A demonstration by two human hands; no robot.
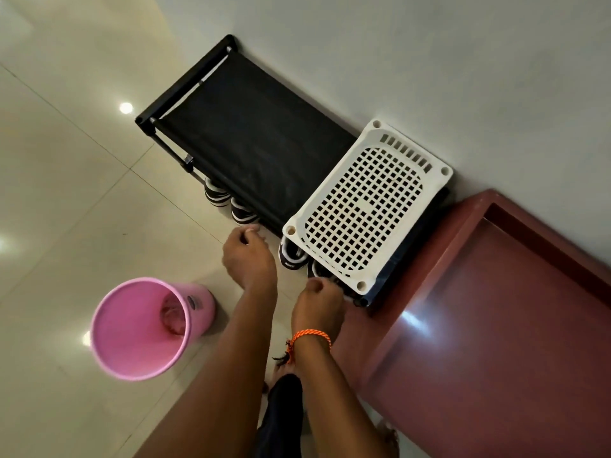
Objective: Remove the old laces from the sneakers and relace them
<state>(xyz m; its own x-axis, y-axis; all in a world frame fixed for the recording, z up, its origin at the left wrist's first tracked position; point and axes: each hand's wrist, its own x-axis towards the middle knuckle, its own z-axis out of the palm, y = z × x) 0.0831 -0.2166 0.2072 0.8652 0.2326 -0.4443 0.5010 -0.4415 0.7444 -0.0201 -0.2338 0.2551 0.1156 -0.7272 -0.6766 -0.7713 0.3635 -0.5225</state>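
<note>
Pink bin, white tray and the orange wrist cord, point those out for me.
pink bin [109, 338]: head view, on its near rim.
white tray [334, 190]: head view, on its bare left border.
orange wrist cord [310, 335]: head view, on the band across the right wrist.

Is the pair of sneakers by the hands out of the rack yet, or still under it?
Still in: both sneakers sit under the black rack, beneath the white perforated tray, only their toes showing.

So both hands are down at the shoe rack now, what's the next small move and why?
Probably draw the near pair of sneakers out from under the white tray. They sit tucked under the rack, laces hidden, and the right hand and left hand are already beside them.
</note>
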